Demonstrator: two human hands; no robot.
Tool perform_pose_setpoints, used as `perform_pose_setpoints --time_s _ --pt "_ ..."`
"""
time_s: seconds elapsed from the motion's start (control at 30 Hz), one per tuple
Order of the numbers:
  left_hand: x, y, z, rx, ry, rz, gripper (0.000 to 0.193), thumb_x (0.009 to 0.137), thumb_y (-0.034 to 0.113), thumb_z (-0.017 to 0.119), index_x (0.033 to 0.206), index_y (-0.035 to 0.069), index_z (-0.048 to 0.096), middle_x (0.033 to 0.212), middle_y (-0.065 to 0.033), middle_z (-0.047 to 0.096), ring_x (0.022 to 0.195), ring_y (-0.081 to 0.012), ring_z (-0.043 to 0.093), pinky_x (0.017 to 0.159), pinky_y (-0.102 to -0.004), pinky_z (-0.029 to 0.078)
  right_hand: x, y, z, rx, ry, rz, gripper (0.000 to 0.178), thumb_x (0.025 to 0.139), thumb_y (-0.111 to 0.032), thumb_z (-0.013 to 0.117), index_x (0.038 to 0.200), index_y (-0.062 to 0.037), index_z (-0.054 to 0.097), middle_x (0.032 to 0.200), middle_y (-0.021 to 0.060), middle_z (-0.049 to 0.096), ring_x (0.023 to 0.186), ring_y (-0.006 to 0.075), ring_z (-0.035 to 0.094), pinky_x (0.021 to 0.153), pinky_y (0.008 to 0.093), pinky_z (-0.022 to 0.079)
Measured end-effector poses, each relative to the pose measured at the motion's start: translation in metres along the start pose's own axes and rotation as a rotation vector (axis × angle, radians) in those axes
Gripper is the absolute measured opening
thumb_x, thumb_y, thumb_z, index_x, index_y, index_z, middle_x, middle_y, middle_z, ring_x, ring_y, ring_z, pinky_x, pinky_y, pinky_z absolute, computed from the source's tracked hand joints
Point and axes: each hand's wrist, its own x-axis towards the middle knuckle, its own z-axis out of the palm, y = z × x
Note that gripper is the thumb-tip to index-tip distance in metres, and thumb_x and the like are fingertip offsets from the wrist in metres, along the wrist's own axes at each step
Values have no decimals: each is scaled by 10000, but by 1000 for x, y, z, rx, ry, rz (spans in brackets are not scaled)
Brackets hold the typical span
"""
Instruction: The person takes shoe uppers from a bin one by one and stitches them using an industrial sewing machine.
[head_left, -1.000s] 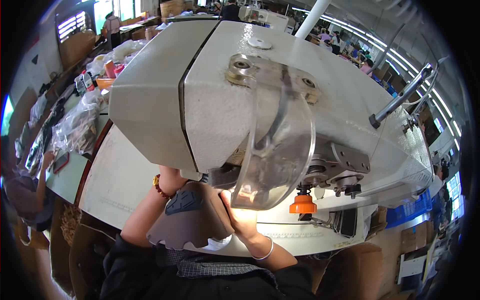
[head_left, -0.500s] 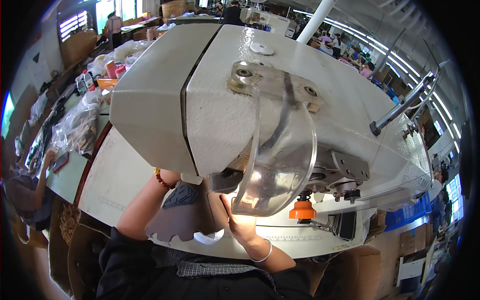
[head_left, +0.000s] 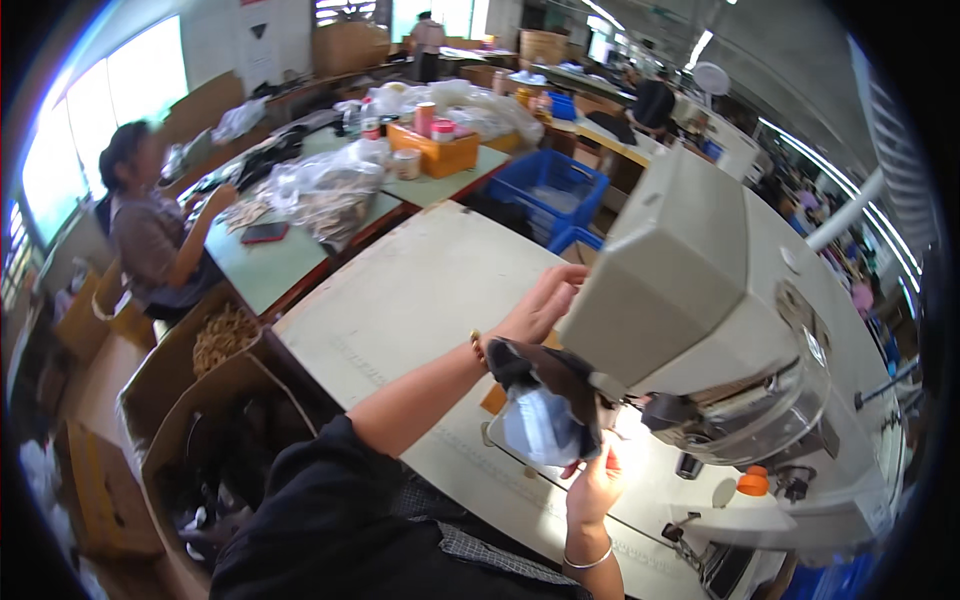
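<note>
Holding a dark shoe-upper piece [head_left: 545,400] with a pale blue-grey lining between both hands, just in front of the sewing machine head [head_left: 690,290]. Right hand [head_left: 592,487], silver bangle on the wrist, comes up from below; fingers curl around the lower edge of the piece, pinching it, thumb side partly hidden behind the material. Left hand [head_left: 540,305], beaded bracelet at the wrist, reaches past the top of the piece; fingers extended and lying close together against the machine's flat grey side. Whether the left palm also grips the piece: cannot tell, the material covers it.

Piece sits above the pale worktable [head_left: 420,290], near the lit needle area under the machine's clear guard [head_left: 770,400]. Orange knob [head_left: 752,483] on the bed to the right.

Left of the table: open cardboard boxes [head_left: 215,380], one with tan pieces. Beyond: a green table [head_left: 290,255] with clear bags, an orange tray [head_left: 440,150], blue crates [head_left: 550,190]. Another person [head_left: 150,235] is seated at the green table, far left.
</note>
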Motion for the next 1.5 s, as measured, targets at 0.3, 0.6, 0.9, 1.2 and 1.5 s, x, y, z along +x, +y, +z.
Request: perform_pose_setpoints --time_s 0.3,0.6,0.9,1.2,1.5 --pt "-184 21 49 353 -293 477 394 816 365 653 958 8 564 872 -136 579 766 -289 587 643 -332 469 -1 6 4 -131 46 -16 200 965 -168 502 824 -54 587 667 -17 532 443 34 440 388 177 345" --pt "-93 63 61 764 -44 -35 274 766 295 692 870 44 653 849 -115 640 674 -338 613 615 -437 473 -5 15 19 22 116 -68 112 936 -76 535 927 -5 621 787 -38 551 657 18 471 587 181 398" --pt "-96 35 64 658 28 198 151 895 120 545 966 -11 566 810 -138 602 672 -334 574 603 -379 457 19 -15 -9 -879 122 -977 201 723 101 627 900 18 673 772 128 649 676 260 627 632 288 485" --pt "-94 49 67 603 -18 144 205 914 92 512 1068 -40 540 881 -169 590 791 -323 573 715 -361 460 22 -15 -16 -870 90 -998 265 617 58 643 865 -19 693 878 102 690 737 266 646 692 323 502" --pt "-84 16 52 785 -53 297 192 882 53 537 1050 -36 555 909 -169 585 834 -339 561 746 -395 450 19 -20 -11 -908 72 -953 259 632 91 633 872 7 683 880 130 669 787 295 644 767 363 495"
